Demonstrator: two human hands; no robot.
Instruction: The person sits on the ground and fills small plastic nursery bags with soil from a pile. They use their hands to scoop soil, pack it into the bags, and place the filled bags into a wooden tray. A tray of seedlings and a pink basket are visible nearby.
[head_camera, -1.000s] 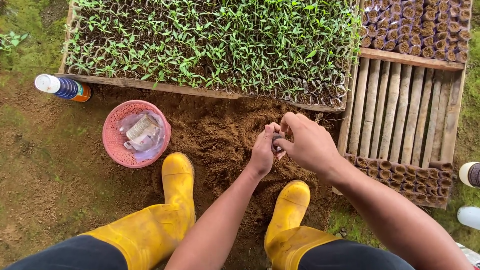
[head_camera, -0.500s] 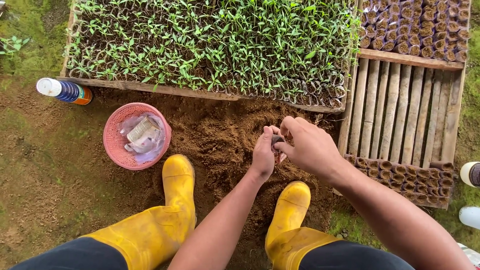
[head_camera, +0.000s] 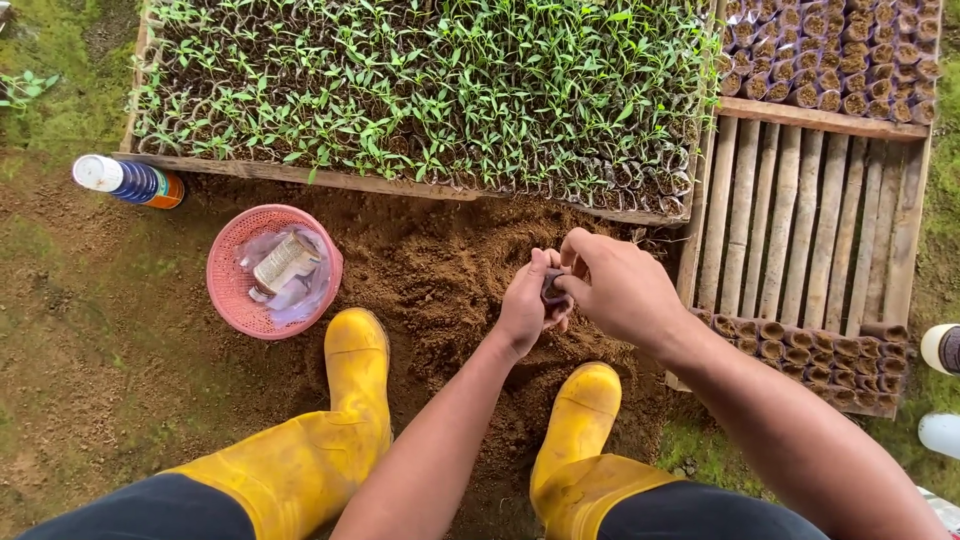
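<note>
A small dark pot (head_camera: 553, 287) is being held between the two hands above a heap of loose brown soil (head_camera: 440, 270). The left hand (head_camera: 528, 302) is being wrapped around it from below and from the near side, its grip closed on the pot. The right hand (head_camera: 620, 285) is being laid over it from the far right, with fingertips pinched at the pot's upper edge. Only a sliver of the pot is being shown between the fingers, so its long axis cannot be told for sure; it seems to be pointing up and away from the left palm. Both hands are touching it, the left carrying it and the right working at its mouth.

Two yellow boots (head_camera: 350, 400) are being planted on the soil, one either side of the forearms. A pink basket (head_camera: 225, 290) with a clear bag and a small packet inside is lying to the left, well apart from the hands, and a bottle (head_camera: 128, 180) is lying beyond it. A wooden tray of green seedlings (head_camera: 420, 90) is lying just past the soil. To the right, a slatted wooden rack (head_camera: 810, 230) is being filled with rows of small soil-filled pots (head_camera: 810, 360) along its near edge.
</note>
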